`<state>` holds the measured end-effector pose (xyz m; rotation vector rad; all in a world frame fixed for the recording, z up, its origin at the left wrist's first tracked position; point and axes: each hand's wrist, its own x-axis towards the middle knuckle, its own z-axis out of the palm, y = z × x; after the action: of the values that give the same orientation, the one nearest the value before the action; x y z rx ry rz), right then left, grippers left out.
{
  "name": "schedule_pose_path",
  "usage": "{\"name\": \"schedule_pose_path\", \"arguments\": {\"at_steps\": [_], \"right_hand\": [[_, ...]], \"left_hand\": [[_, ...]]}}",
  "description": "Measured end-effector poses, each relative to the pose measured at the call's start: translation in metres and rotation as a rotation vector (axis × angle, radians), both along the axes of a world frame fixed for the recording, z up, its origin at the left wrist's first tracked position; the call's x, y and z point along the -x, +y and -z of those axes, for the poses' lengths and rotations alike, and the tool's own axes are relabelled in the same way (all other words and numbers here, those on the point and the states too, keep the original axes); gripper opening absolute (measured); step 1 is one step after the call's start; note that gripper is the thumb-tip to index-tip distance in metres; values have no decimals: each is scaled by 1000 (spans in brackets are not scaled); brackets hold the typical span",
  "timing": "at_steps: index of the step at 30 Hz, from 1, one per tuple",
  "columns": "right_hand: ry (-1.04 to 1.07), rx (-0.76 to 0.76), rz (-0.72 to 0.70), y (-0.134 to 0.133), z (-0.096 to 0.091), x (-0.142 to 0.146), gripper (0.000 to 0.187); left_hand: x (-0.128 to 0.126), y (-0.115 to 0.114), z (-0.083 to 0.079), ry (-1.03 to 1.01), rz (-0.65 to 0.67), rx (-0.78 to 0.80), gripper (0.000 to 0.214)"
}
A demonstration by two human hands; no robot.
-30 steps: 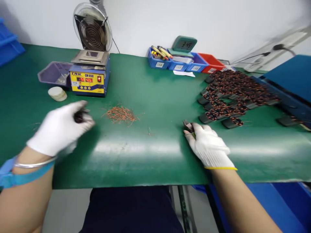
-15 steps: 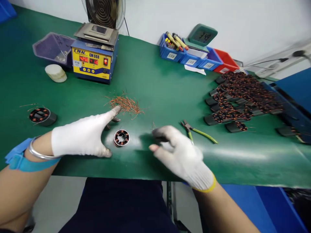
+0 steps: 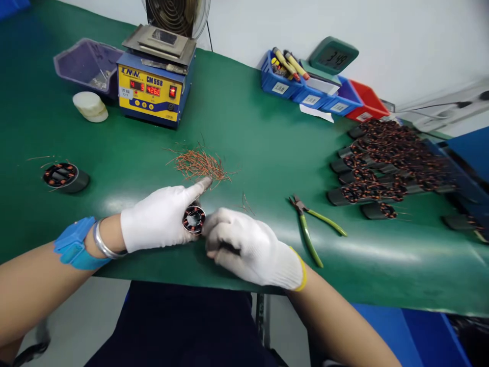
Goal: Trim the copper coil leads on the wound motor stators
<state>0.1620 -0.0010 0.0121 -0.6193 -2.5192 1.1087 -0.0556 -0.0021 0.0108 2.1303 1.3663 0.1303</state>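
the left glove (image 3: 155, 216) is white, its fingertips smudged grey; the white right glove (image 3: 254, 250) has yellow cuff trim (image 3: 304, 272). a silver bangle (image 3: 98, 240) and blue strap (image 3: 76, 245) circle the left wrist (image 3: 110, 232). the clothing (image 3: 183, 326) is dark navy.

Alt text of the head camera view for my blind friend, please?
A white-gloved left hand holds a copper-wound stator at a green table, the right hand close beside it. Copper wire clippings lie beyond; green-handled cutters lie to the right.

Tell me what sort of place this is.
Probably a factory workbench for electrical parts: a yellow-fronted unit with lit red digits, massed dark cylinders with copper windings, and green-handled cutters lying on top.
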Motion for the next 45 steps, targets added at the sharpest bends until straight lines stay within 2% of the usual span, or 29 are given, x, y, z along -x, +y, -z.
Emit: {"name": "schedule_pose_path", "arguments": {"at_steps": [2, 3, 4, 7, 8, 9, 11, 15, 21, 23, 25, 27, 30, 34, 37, 40, 43, 45], "right_hand": [[-36, 183, -136, 6, -4, -10, 7], [-33, 242, -127, 9, -6, -13, 11], [-22, 263, -51, 13, -8, -13, 14], [-47, 191, 359, 17, -8, -2, 21], [-69, 174, 451, 16, -6, 5, 25], [-79, 167, 491, 15, -4, 13, 30], [-23, 158, 475, 12, 3, 27, 32], [64, 78, 461, 8, 12, 37, 4], [-320, -81, 724, 15, 12, 11, 9], [-316, 27, 719, 17, 10, 8, 8], [-226, 163, 655, 16, 7, 12, 17], [-150, 197, 557, 13, 4, 20, 23], [-171, 89, 493, 9, 4, 29, 8], [-406, -131, 604, 11, 7, 25, 14], [-507, -178, 543, 14, 4, 17, 19], [-378, -52, 510, 16, -2, 15, 25], [-204, 96, 489, 15, -2, 22, 33], [-90, 117, 474, 14, 2, 28, 21]], "left_hand": [[4, -1, -2, -9, -12, 24, 97], [7, -2, -4, -22, -14, 46, 100], [11, -2, -7, -35, -10, 78, 106], [18, -5, -16, -57, 4, 188, 132], [18, -5, -19, -67, -20, 210, 138], [16, -5, -20, -86, -56, 227, 139], [9, -5, -19, -149, -158, 230, 131], [-7, -5, -13, -185, -284, 168, 104], [-6, -3, -15, -147, -307, 191, 107], [-4, -3, -17, -149, -315, 207, 110], [-2, -4, -17, -154, -316, 210, 115], [-2, -4, -17, -144, -303, 193, 116], [-1, -5, -18, -111, -295, 175, 114], [1, -5, -18, -76, -252, 164, 108], [2, -6, -18, -139, -181, 141, 99], [0, -8, -18, -149, -194, 124, 105], [-6, -10, -15, -66, -245, 108, 113], [-10, -11, -13, -15, -263, 98, 108]]}}
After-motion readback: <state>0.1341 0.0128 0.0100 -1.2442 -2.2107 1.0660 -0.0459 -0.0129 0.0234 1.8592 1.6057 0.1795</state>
